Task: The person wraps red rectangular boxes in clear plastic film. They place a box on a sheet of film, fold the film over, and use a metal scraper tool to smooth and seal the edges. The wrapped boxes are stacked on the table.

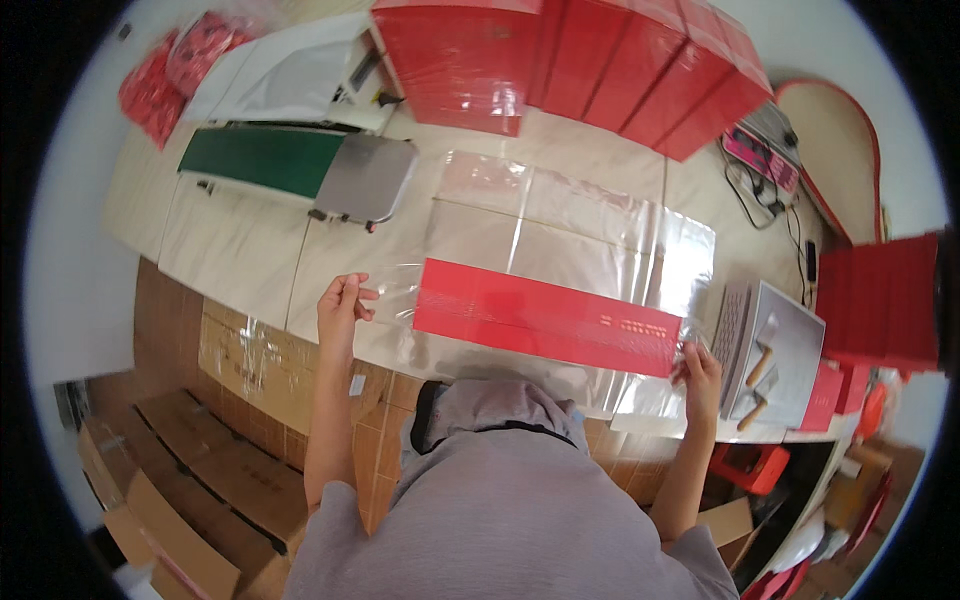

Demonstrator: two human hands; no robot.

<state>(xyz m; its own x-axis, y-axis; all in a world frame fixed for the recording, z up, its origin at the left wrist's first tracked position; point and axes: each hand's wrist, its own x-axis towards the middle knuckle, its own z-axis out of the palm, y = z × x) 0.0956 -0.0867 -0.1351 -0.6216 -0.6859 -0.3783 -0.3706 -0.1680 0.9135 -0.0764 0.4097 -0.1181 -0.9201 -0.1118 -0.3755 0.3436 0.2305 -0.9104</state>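
Observation:
A long flat red box (pixel 547 316) with small gold writing lies near the table's front edge, with clear plastic film around it. My left hand (pixel 347 300) is at the film's left end, fingers bent, beside but apart from the box; whether it grips the film cannot be told. At the box's right end, my right hand (pixel 697 365) pinches the gathered clear film close to the corner. Behind the box, a wide sheet of clear plastic film (pixel 577 225) lies spread on the table and reaches forward under it.
Large red boxes (pixel 457 67) stand at the back. A device with a green belt (pixel 259 161) sits back left. At right are a metal plate with scrapers (pixel 784 352), cables and stacked red boxes (pixel 877 304). Cardboard cartons (pixel 217 442) stand on the floor at left.

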